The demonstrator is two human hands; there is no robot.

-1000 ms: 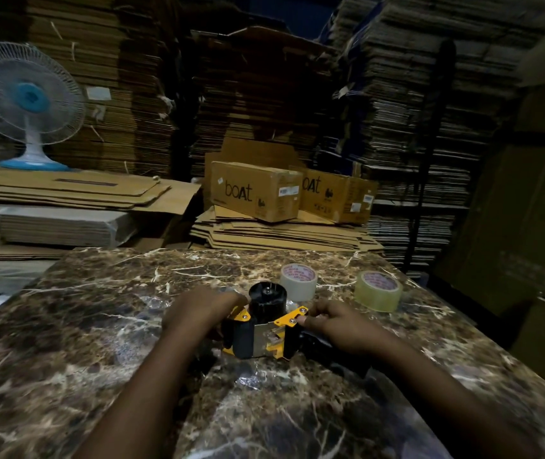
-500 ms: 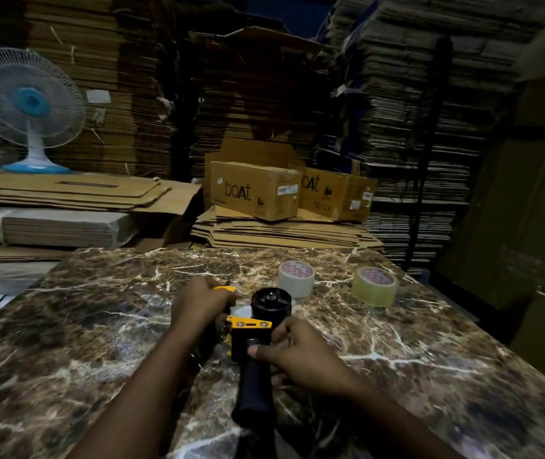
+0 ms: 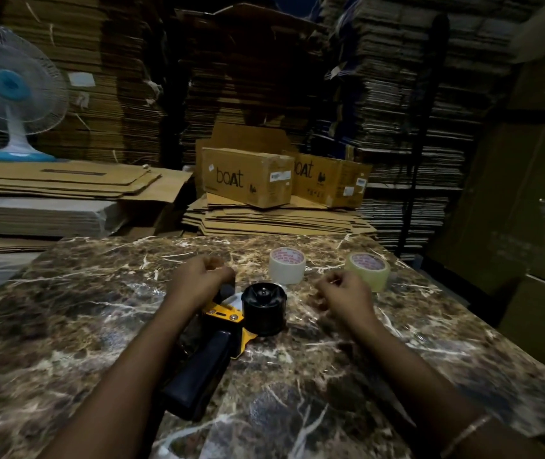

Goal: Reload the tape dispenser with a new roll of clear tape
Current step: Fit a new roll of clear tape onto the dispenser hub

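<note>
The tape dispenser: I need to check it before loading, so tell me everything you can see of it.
The tape dispenser lies on its side on the marble table. It has a yellow frame, a black handle pointing toward the person, and a black spool hub facing up, with no roll on it. The left hand holds its front end; the exact grip is hidden. The right hand is off it.

I see a brown marble table (image 3: 66,326) veined in white, a yellow and black tape dispenser (image 3: 228,329) on it, an off-white tape roll (image 3: 287,270) and a yellowish clear one (image 3: 368,271), both with red-printed cores, tan cardboard boxes (image 3: 248,180) lettered in black, and a white and blue fan (image 3: 13,94)
</note>
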